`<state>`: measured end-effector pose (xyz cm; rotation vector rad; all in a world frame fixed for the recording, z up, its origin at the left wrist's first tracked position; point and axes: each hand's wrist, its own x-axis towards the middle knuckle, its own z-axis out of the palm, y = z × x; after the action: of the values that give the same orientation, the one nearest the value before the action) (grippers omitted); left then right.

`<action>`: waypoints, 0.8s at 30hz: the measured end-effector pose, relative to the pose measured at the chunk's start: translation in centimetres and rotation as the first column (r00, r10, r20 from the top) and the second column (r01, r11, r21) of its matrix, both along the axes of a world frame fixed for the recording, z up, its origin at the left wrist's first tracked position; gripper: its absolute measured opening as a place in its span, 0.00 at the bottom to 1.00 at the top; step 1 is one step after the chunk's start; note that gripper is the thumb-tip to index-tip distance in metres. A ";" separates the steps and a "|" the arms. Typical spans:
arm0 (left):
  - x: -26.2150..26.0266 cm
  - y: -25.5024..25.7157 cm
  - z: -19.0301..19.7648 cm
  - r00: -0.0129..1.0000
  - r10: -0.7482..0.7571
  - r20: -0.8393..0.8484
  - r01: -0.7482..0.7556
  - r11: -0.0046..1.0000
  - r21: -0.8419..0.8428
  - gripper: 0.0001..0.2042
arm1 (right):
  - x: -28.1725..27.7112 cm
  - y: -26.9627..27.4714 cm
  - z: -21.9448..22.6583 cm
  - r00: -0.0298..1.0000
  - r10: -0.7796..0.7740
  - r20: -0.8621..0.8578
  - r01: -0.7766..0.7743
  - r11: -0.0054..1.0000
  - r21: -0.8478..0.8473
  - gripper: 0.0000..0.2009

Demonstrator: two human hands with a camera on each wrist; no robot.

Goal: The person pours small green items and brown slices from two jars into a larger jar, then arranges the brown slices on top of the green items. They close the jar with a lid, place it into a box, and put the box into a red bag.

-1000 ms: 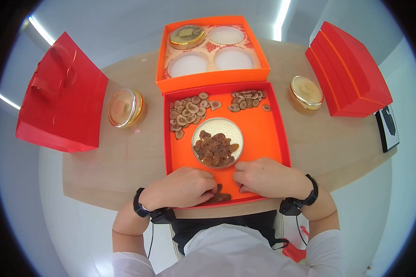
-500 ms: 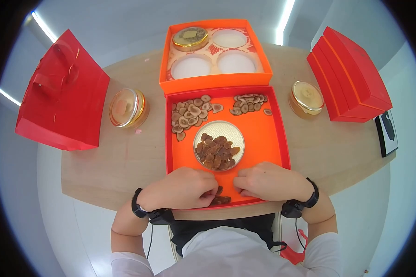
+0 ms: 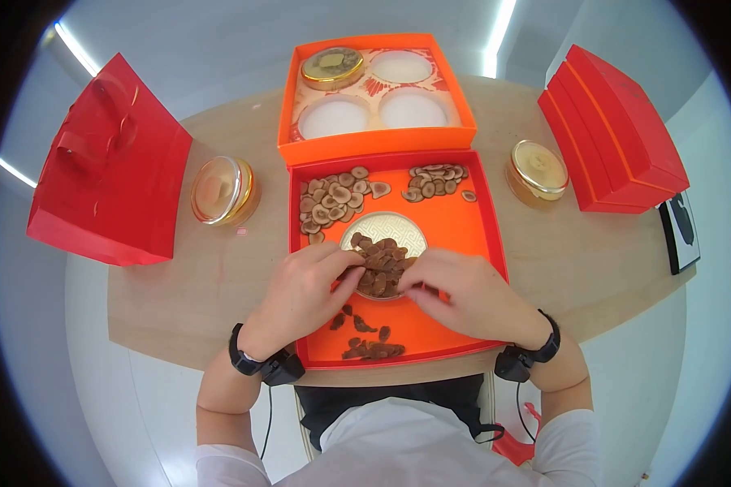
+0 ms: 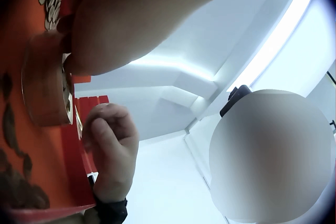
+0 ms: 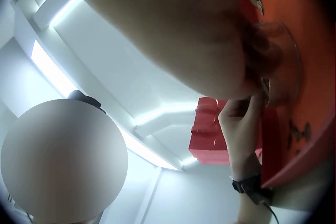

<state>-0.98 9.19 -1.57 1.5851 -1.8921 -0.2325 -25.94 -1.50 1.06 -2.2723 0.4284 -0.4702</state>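
A clear round jar (image 4: 44, 82) with a gold patterned base stands in the red-rimmed orange box lid (image 3: 479, 243), heaped with brown dried slices (image 3: 384, 258). My left hand (image 3: 307, 286) is over the jar's left side, thumb and fingers pinching a brown slice at the heap. From the right, my right hand (image 3: 471, 294) reaches over the rim, its curled fingertips pinching at the heap's edge. In the left wrist view the right hand (image 4: 113, 148) shows its thumb against bent fingers. More brown slices (image 3: 374, 350) lie by the front wall, with a few loose pieces (image 3: 363, 324) behind them.
Ringed pale slices (image 3: 330, 200) fill the lid's back left, and a smaller group (image 3: 434, 180) its back right. Behind stands an orange box (image 3: 374, 146) with round recesses and one lidded jar (image 3: 333, 68). Jars (image 3: 222, 191) (image 3: 538, 172), a red bag (image 3: 122, 178) and red boxes (image 3: 617, 130) flank it.
Both hands have moved forward from the lid's front part to the jar, above the heap. The brown slices near the front wall, partly covered before, now show spread out.
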 end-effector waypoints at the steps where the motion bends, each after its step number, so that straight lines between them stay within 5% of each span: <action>1: -0.2 0.1 0.3 1.000 0.001 0.000 -0.001 1.000 0.001 0.05 | 0.1 0.0 0.1 0.998 -0.069 0.011 0.069 0.997 0.018 0.07; 5: -0.3 0.6 1.9 0.991 -0.020 -0.133 0.038 0.990 0.138 0.08 | 0.1 -0.5 -0.9 0.979 -0.195 0.050 0.200 0.974 -0.103 0.07; 8: 0.0 1.5 3.1 0.955 -0.177 -0.236 0.246 0.920 0.305 0.08 | 0.0 -0.8 -2.2 0.980 -0.186 0.076 0.197 0.959 -0.203 0.07; 11: -0.2 2.0 2.6 0.893 -0.424 -0.152 0.447 0.791 0.417 0.09 | 0.1 -0.7 -2.1 0.981 -0.175 0.084 0.189 0.959 -0.213 0.07; 16: -0.9 2.0 0.6 0.812 -0.574 -0.103 0.526 0.644 0.556 0.15 | 0.2 -0.3 -1.3 0.960 -0.261 0.102 0.276 0.946 -0.172 0.07; 20: -0.9 2.0 0.5 0.828 -0.546 -0.127 0.512 0.644 0.568 0.12 | -0.6 -0.4 0.2 0.996 0.079 -0.040 -0.080 0.996 -0.026 0.08; 22: -1.0 1.9 0.6 0.839 -0.528 -0.133 0.502 0.656 0.563 0.09 | -0.9 -0.3 -0.1 0.935 0.306 -0.180 -0.312 0.950 -0.002 0.09; 24: -1.0 1.9 0.8 0.843 -0.521 -0.132 0.494 0.655 0.571 0.07 | -1.1 0.1 -0.7 0.888 0.373 -0.270 -0.387 0.922 0.000 0.11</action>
<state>-2.00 11.05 -0.75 1.3555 -2.4230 -1.1434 -27.03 -1.39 0.33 -2.4034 0.0895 0.0261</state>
